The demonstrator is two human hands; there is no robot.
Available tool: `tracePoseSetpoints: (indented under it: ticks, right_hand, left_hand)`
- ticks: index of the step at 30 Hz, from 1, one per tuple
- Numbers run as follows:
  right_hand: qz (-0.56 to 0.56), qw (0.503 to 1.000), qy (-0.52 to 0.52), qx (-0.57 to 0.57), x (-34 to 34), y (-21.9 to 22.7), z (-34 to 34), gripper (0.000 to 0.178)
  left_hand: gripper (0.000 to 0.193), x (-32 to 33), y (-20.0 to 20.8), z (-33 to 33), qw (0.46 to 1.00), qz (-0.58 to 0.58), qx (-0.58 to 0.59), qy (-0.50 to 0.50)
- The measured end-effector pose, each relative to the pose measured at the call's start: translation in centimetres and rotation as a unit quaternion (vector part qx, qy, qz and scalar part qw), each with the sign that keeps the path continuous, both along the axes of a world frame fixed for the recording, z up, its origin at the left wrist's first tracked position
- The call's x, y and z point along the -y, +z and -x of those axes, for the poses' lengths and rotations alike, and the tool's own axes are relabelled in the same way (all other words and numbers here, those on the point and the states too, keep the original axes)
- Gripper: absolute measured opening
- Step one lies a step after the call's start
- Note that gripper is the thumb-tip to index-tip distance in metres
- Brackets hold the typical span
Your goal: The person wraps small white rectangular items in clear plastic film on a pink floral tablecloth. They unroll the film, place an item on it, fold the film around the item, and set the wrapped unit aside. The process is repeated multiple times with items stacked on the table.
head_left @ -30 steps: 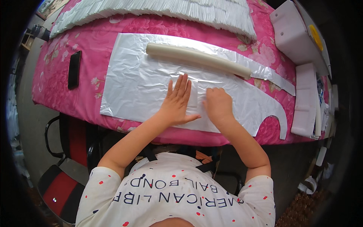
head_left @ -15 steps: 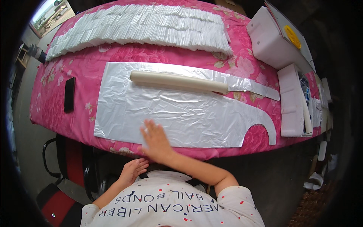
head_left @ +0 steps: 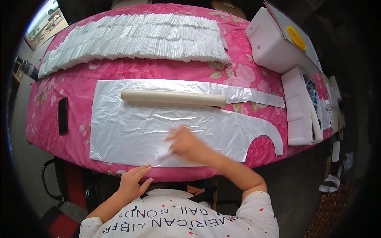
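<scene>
A thin, shiny white plastic sheet (head_left: 131, 139) lies flat on the pink table, with a curved cut-out and two strips at its right end, like a disposable apron. My left hand (head_left: 133, 182) is at the near table edge, fingers stretched out, fingertips by the sheet's near edge. Over the sheet's near middle is my right hand (head_left: 188, 146), smeared by motion. A blurred whitish patch shows under its fingers; whether they grip the plastic I cannot tell. Across the far part of the sheet rests a long beige tube (head_left: 174, 97).
Rows of folded white plastic packets (head_left: 135, 37) cover the far side of the flowered pink tablecloth (head_left: 139, 70). A black phone (head_left: 63, 116) lies at the left. White foam boxes (head_left: 270, 39) stand at the right, one carrying a yellow roll (head_left: 296, 37). Black-and-red chairs (head_left: 73, 182) are below left.
My right hand has moved right, its fingers now bent and blurred. My left hand has risen from my lap to the table's near edge. The whole view has shifted slightly.
</scene>
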State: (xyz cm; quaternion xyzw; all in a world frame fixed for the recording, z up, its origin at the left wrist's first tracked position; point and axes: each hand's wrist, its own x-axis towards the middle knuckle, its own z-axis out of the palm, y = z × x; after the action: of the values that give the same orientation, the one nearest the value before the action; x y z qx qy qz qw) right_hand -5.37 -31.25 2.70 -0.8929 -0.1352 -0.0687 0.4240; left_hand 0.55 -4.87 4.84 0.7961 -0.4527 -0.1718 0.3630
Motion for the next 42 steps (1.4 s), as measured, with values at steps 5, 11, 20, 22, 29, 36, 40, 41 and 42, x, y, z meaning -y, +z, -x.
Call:
tracePoseSetpoints:
  ticks: [5, 11, 20, 22, 29, 36, 40, 41, 42]
  right_hand:
    - [-0.282, 0.858, -0.427, -0.029, 19.6, 1.1, -2.4, 0.015]
    - [0.076, 0.755, -0.648, -0.065, 31.7, -2.4, -3.0, 0.034]
    - [0.198, 0.905, -0.356, 0.123, 20.6, -2.2, -0.4, 0.035]
    - [0.189, 0.913, -0.353, 0.076, 17.7, -2.4, 0.9, 0.033]
    - [0.225, 0.897, -0.377, 0.043, 17.4, -3.0, 2.2, 0.024]
    - [0.129, 0.816, -0.560, 0.062, 25.1, -0.9, 4.7, 0.013]
    - [0.133, 0.637, -0.757, 0.063, 36.2, -2.3, 12.9, 0.029]
    - [0.168, 0.614, -0.768, 0.076, 35.9, -2.1, 12.7, 0.030]
    - [0.201, 0.590, -0.777, 0.090, 35.0, -1.4, 12.6, 0.032]
  left_hand:
    - [0.033, 0.8, -1.1, -0.6, 1.000, -0.010, -0.011, -0.013]
    - [0.033, 2.4, -1.3, -1.0, 0.996, -0.023, -0.076, -0.047]
    - [0.033, 3.7, -1.6, -3.9, 0.999, -0.006, 0.033, -0.025]
    - [0.035, 4.9, -1.6, -5.3, 0.994, 0.005, 0.095, -0.049]
    - [0.043, 13.7, -1.1, -11.5, 0.964, 0.066, 0.246, -0.073]
    - [0.052, 18.0, -3.1, -13.6, 0.967, -0.028, 0.249, -0.056]
    - [0.049, 18.4, -2.5, -13.5, 0.977, -0.076, 0.171, -0.103]
    - [0.048, 18.2, -2.2, -13.3, 0.979, -0.089, 0.139, -0.115]
    - [0.047, 17.9, -2.2, -13.0, 0.970, -0.090, 0.164, -0.151]
